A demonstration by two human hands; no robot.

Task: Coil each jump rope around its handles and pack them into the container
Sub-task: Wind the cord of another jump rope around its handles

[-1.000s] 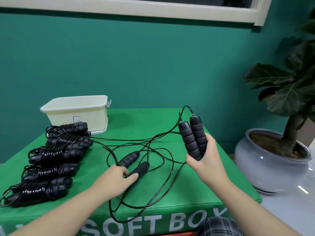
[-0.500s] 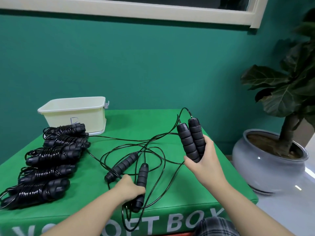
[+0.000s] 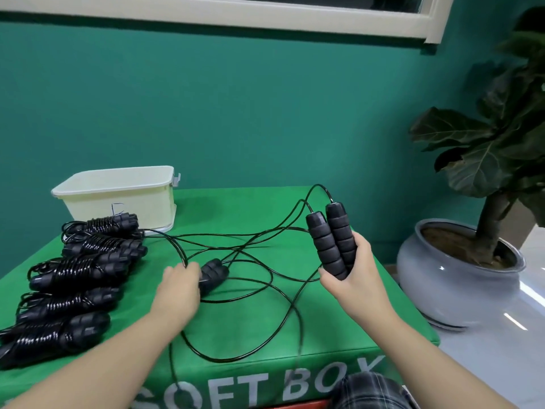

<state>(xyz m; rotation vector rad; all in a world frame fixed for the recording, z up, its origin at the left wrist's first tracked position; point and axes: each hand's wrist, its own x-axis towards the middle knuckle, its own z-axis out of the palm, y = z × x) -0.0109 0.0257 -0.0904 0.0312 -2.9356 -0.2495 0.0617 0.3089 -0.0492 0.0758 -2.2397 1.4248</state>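
A green soft box holds everything. A cream tub sits at its back left. Five wound-up jump ropes lie in a row along the left. Loose black cord sprawls across the middle.

In my right hand the handles look like matt ribbed foam. At nine o'clock, coiled ropes shine glossy; the container looks like smooth plastic, on a green cloth-like box.

5 coiled ropes beside container
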